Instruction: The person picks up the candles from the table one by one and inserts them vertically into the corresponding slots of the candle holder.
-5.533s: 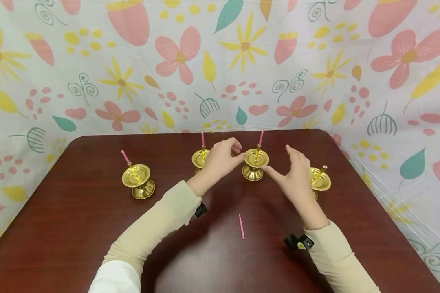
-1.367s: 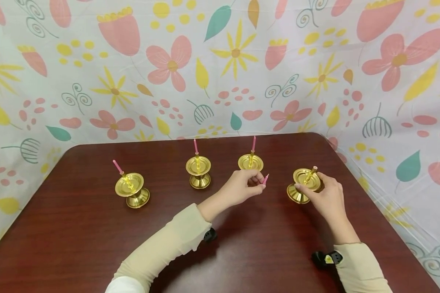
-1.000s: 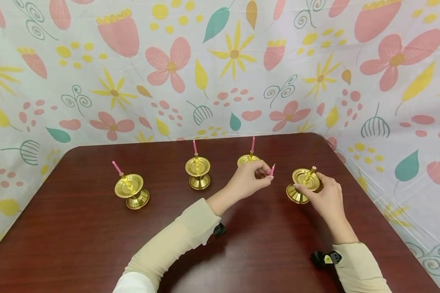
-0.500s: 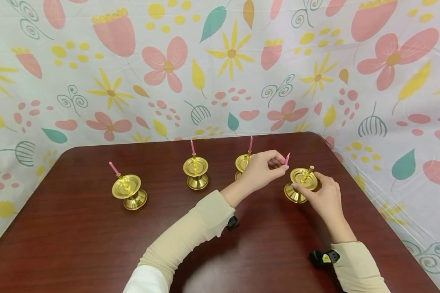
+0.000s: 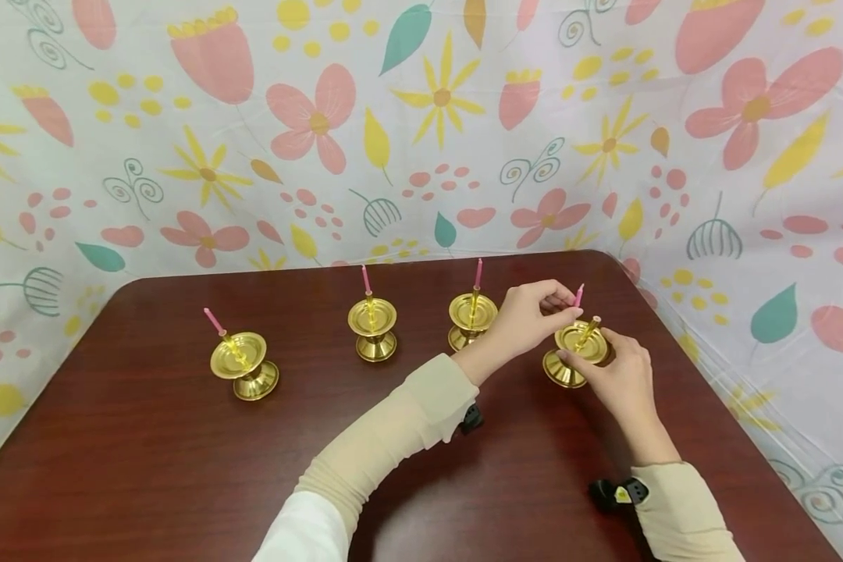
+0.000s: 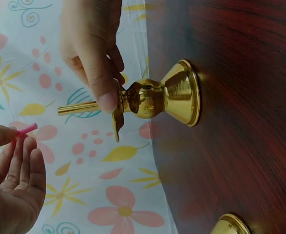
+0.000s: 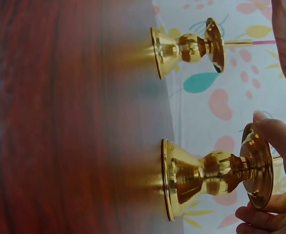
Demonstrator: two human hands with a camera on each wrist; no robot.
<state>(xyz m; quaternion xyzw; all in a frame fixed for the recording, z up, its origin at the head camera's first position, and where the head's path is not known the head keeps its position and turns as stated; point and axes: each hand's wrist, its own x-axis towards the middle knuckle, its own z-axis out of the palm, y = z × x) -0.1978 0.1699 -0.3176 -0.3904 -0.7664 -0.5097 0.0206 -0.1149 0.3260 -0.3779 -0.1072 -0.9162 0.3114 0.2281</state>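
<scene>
My left hand [image 5: 534,312] pinches a thin pink candle [image 5: 579,294] between thumb and fingertips. In the left wrist view the candle's pink end [image 6: 28,129] pokes out of the fingers, apart from the holder's tube [image 6: 77,108]. At the right, my right hand [image 5: 621,375] grips the dish rim of a brass candle holder [image 5: 565,371], thumb on the near side and fingers round the far side. This holder's upright tube [image 5: 590,332] bears no candle. Its flared base [image 7: 181,180] stands on the table.
Three more brass holders, each with a pink candle, stand in a row to the left: one behind the left wrist [image 5: 471,312], one mid-table [image 5: 374,320] and one far left [image 5: 242,363]. A flowered cloth [image 5: 421,133] hangs behind the dark wooden table [image 5: 147,468].
The loose candle was picked up off the table by my left hand and carried right, up to the rightmost holder. My right hand moved onto that holder's rim and has stayed there.
</scene>
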